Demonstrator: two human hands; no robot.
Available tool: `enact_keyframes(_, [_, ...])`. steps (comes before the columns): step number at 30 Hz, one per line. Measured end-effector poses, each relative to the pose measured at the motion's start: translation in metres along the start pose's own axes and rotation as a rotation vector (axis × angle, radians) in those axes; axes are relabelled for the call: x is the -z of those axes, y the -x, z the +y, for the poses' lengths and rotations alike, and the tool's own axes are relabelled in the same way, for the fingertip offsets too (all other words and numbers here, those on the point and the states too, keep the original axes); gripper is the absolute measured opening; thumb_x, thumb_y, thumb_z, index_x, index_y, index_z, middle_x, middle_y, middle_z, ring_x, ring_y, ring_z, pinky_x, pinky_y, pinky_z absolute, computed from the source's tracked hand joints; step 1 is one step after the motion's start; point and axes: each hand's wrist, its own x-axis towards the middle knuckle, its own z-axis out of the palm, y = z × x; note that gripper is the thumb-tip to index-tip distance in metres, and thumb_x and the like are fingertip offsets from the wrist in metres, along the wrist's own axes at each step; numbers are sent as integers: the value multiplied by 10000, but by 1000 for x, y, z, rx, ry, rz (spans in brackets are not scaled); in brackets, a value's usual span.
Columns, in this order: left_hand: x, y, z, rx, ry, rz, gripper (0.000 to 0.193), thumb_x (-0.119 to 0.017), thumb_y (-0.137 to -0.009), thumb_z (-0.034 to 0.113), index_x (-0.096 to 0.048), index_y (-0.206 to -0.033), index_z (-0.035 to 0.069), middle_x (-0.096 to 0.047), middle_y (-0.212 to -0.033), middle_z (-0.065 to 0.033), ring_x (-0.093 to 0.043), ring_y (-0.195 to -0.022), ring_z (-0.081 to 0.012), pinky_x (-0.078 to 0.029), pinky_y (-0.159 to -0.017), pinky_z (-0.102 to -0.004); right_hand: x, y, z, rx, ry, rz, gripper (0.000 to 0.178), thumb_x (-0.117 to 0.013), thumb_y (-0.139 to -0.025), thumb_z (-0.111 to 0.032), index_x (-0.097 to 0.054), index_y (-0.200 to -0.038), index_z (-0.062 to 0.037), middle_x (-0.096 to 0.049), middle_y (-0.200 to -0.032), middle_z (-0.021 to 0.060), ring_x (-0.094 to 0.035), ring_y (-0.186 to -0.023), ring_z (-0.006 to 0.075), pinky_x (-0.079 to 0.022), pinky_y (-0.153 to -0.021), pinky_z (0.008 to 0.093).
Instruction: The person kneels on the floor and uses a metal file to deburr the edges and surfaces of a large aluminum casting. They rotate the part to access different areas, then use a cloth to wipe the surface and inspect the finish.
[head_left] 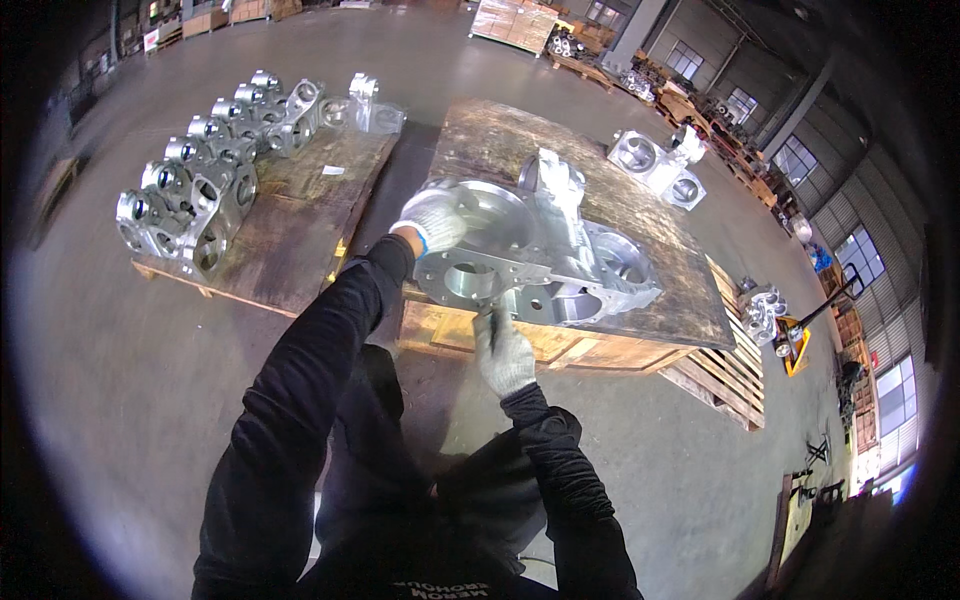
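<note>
Left hand (pixel 437 217), right hand (pixel 504 357) at machined metal casting (pixel 520 272)
Grips unclear; slipping at the near edge could scratch it.

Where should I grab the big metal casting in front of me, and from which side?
The casting is probably best held from the near side of the wooden table, by the rims of its large left opening and round right opening: each offers a curved edge, toward opposite ends.
</note>
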Motion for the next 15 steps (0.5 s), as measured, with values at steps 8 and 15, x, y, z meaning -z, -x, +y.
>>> enact_keyframes(8, [-3,15,6,-22,90,125,289,-659,-930,383,-761,-1124,196,-695,-1273,-166,-580,-1310,-340,-323,-1212,-465,-10,-10,15,-141,-89,87,418,-506,-1086,-410,-620,-1178,-18,-690,-849,320,-677,-839,527,-500,-703,624])
enact_keyframes(15, [-12,16,-2,-82,170,169,286,-748,-872,286,-733,-1131,166,-671,-1314,-177,-577,-1282,-391,-414,-1133,-482,-73,-6,22,-285,-342,221,453,-466,-1103,-400,-623,-1154,22,-686,-921,340,-669,-917,542,-512,-749,569])
